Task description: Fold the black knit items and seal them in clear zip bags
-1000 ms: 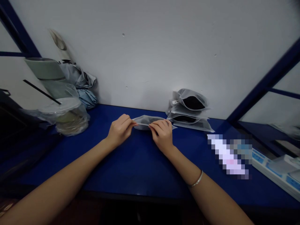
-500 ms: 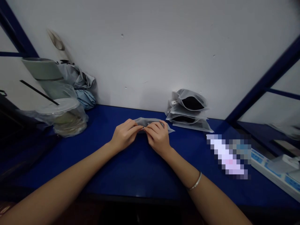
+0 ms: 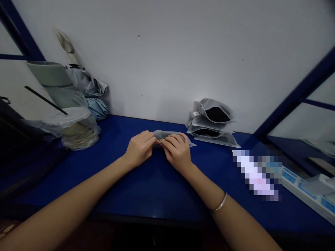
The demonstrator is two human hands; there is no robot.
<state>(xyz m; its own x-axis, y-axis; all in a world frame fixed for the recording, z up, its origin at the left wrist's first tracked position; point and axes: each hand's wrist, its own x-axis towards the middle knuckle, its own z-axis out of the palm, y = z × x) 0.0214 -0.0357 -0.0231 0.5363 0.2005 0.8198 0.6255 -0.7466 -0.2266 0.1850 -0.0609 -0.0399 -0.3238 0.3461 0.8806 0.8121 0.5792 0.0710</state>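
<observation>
A frosted plastic zip bag point(image 3: 165, 134) lies on the blue table, with both hands at its near edge. My left hand point(image 3: 140, 148) is closed at the bag's left end, its thumb and fingers pinched together. Against it, my right hand point(image 3: 178, 150) has bent fingers closed on the middle of the same edge, with its back covering much of the bag. A small shiny bit shows between the fingertips, too small to name. What the bag holds is mostly hidden by the fingers.
Behind and to the right, frosted zip bags point(image 3: 218, 138) with black contents are stacked against the wall. A lidded cup point(image 3: 75, 130) with a black straw, wrapped in plastic, stands left near a green cylinder point(image 3: 51, 75) and umbrella point(image 3: 96, 108). A power strip point(image 3: 309, 193) lies right.
The fingers of my left hand have curled in more at the bag's edge. My right hand keeps nearly the same grip. The whole view has shifted slightly.
</observation>
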